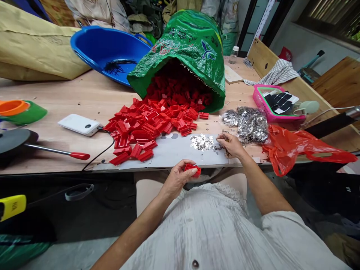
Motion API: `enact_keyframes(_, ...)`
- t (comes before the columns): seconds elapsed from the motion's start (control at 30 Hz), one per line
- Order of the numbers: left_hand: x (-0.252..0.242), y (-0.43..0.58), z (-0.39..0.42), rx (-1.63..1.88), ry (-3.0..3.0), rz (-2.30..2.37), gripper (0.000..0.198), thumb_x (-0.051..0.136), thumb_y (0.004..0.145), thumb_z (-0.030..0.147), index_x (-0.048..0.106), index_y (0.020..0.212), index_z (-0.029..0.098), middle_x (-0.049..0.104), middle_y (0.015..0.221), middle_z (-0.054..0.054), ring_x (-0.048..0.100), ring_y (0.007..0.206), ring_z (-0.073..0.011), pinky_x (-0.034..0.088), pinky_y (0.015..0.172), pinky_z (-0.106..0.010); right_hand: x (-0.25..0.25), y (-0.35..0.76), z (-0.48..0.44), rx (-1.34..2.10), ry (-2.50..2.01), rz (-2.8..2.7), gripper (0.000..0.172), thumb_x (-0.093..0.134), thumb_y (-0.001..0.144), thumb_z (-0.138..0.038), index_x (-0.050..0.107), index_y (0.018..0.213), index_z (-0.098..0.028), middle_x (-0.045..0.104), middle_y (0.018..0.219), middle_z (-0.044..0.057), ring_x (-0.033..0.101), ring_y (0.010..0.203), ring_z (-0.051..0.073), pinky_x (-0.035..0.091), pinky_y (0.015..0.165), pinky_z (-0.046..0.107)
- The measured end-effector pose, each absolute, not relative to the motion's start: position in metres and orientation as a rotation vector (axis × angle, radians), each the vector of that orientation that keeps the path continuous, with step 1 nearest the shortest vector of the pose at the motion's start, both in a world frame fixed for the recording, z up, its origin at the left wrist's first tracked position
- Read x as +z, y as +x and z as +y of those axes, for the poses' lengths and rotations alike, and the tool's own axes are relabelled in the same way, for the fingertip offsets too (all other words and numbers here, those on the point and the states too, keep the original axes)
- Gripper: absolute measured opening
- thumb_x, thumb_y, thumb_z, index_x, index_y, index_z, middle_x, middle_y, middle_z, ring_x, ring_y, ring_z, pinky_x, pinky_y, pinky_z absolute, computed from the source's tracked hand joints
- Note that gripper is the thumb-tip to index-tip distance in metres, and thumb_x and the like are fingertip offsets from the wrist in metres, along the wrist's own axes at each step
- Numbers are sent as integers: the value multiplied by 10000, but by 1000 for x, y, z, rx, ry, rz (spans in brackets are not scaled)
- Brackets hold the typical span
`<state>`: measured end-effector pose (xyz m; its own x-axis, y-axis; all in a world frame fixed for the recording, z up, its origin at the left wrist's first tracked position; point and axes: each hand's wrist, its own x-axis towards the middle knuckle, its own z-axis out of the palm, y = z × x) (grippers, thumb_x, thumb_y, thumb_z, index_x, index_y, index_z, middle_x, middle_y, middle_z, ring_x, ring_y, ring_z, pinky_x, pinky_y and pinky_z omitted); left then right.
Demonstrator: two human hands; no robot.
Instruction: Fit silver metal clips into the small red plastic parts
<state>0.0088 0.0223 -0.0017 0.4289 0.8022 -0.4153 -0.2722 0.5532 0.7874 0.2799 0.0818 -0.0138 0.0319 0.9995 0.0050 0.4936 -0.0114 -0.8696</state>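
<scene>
My left hand [177, 178] is closed around a small red plastic block [194, 171], held just off the table's front edge above my lap. Over the table to the right, my right hand [231, 145] has its fingertips pinched together. Whatever is between them is too small to make out. Beside those fingertips lies a patch of shiny silver metal pieces [201, 142], with darker small metal bits [218, 149] partly under the hand. A large heap of red plastic blocks [146, 122] spills from a green woven sack [191, 41] onto the table.
Clear bags of metal parts [252, 124] sit right of my right hand, near a red plastic bag [303, 148] and a pink basket [257, 98]. A blue basin [84, 45] stands behind. At left are a white power bank [80, 124] with a cable and a red-tipped lever [80, 155].
</scene>
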Motion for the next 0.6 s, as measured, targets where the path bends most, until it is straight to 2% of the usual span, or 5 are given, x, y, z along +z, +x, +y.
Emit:
enact_keyframes(0.1, -2, 10, 22, 739, 697, 880, 382, 841, 646, 294, 616, 930, 172, 671, 841, -18, 666, 768, -165, 575, 744, -337, -7, 279, 74, 1281, -1356, -1309, 278, 630, 813, -463, 548, 905, -214, 656, 1038, 27, 486, 562, 70, 332, 465, 194)
enact_keyframes(0.2, -3, 10, 22, 736, 696, 870, 386, 840, 646, 294, 615, 934, 171, 670, 854, -21, 672, 780, -171, 576, 754, -342, 4, 275, 64, 1493, -1203, -1165, 346, 674, 787, -493, 501, 929, -229, 642, 1011, 21, 450, 548, 60, 242, 416, 170)
enact_keyframes(0.43, -8, 7, 22, 730, 694, 881, 373, 831, 664, 292, 613, 941, 166, 660, 861, -22, 670, 777, -164, 581, 752, -335, 11, 272, 56, 1583, -1099, -958, 363, 796, 695, -396, 578, 917, -210, 516, 771, -36, 379, 515, 52, 203, 404, 183)
enact_keyframes(0.6, -9, 7, 21, 733, 695, 882, 365, 829, 663, 278, 616, 938, 168, 650, 856, -15, 663, 779, -161, 584, 746, -328, 3, 272, 54, 1540, -1158, -986, 328, 793, 709, -384, 623, 922, -202, 431, 635, -67, 343, 461, 49, 158, 391, 188)
